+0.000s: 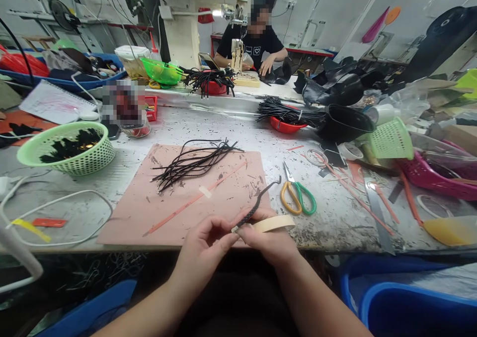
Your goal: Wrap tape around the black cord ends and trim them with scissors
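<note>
Clearly, the right hand (pixel 271 241) holds braided cord (pixel 255 209) and ring-shaped tape (pixel 275 223).

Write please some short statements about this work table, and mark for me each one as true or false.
1. The right hand holds a roll of cream tape. True.
2. The left hand is away from the braided cord. False: it is at the cord's light-coloured end.
3. Loose black cords lie on the pink mat. True.
4. The scissors lie on the mat. False: they lie to its right.
5. Both scissor handles are green. False: one is orange-yellow.
</note>
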`<state>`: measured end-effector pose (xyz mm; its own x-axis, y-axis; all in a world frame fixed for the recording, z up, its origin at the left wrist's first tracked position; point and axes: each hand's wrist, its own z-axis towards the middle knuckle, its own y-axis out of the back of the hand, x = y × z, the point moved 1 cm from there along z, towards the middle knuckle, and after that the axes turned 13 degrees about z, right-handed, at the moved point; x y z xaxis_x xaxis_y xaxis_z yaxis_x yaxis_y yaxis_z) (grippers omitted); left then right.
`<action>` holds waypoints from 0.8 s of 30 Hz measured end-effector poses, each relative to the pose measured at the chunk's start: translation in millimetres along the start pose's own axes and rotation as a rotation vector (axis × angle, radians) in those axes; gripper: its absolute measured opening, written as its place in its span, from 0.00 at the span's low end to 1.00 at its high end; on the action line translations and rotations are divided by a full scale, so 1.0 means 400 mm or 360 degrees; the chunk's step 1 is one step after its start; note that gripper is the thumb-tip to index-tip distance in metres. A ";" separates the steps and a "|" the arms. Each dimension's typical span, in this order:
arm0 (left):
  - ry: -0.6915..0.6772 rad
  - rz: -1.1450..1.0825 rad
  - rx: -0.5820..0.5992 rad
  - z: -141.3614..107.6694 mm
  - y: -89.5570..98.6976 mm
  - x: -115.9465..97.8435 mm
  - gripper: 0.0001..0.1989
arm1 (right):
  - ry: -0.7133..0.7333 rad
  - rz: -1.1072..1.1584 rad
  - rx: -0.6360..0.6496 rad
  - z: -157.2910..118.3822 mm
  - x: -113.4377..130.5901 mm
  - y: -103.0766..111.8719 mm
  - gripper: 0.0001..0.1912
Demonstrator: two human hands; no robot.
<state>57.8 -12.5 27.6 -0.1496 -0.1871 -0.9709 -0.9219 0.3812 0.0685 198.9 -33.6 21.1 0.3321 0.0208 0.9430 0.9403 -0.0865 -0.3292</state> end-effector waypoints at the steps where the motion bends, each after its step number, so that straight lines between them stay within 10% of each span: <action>1: -0.0056 0.0127 -0.0036 0.000 0.004 -0.002 0.03 | 0.0029 -0.0058 -0.0019 0.000 0.003 -0.002 0.03; 6: -0.0131 0.0311 -0.0004 -0.001 0.013 -0.011 0.05 | 0.0159 -0.0091 0.0101 0.005 0.016 -0.005 0.02; 20: 0.0454 -0.0761 0.0678 -0.011 -0.027 -0.005 0.16 | 0.0242 -0.0013 0.0581 0.020 0.025 0.014 0.05; 24: 0.0369 -0.0582 0.0539 -0.007 -0.018 0.000 0.13 | 0.0194 0.0110 0.0546 0.017 0.019 0.009 0.05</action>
<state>63.2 -17.8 27.7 0.0493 -0.5420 -0.8390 -0.7677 0.5167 -0.3789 205.5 -26.8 26.9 0.4041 -0.0941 0.9099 0.8930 0.2559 -0.3701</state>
